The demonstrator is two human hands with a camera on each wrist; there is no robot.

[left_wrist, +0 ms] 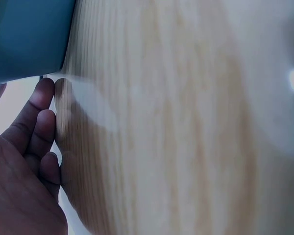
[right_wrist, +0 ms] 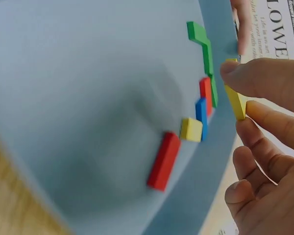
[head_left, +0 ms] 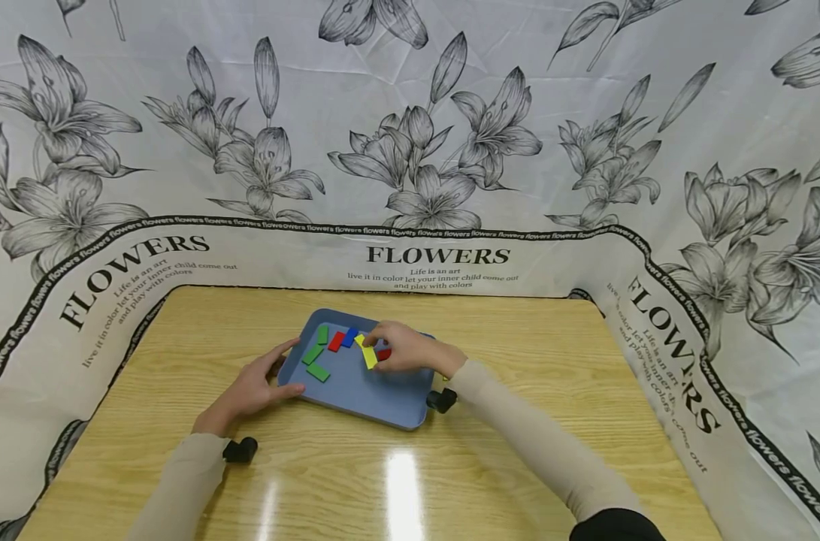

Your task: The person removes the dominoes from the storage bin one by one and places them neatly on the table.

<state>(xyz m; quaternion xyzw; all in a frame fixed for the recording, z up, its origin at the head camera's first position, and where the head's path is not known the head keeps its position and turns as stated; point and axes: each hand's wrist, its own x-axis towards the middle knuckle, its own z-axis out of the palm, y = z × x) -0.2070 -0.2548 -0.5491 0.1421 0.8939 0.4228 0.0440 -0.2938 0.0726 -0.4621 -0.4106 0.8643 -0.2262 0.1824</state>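
Note:
A blue-grey tray [head_left: 355,406] holds several small colored blocks. My right hand [head_left: 404,348] is over its right half, pinching a yellow block [right_wrist: 236,102] between thumb and fingertips. Below it in the right wrist view, another yellow block [right_wrist: 191,129] lies beside a blue block [right_wrist: 201,119] and a red block [right_wrist: 164,161]. A second red block [head_left: 337,341] and green blocks [head_left: 318,372] are toward the tray's left side. My left hand [head_left: 250,385] rests against the tray's near left corner, thumb at the front wall and fingers spread along the left side.
The tray stands on a light wooden table [head_left: 518,451]. White cloth with black flower prints [head_left: 437,259] surrounds the table at the back and sides. Small black devices [head_left: 240,450] are worn at both wrists. A bit of yellow [head_left: 445,378] shows beside the right wrist.

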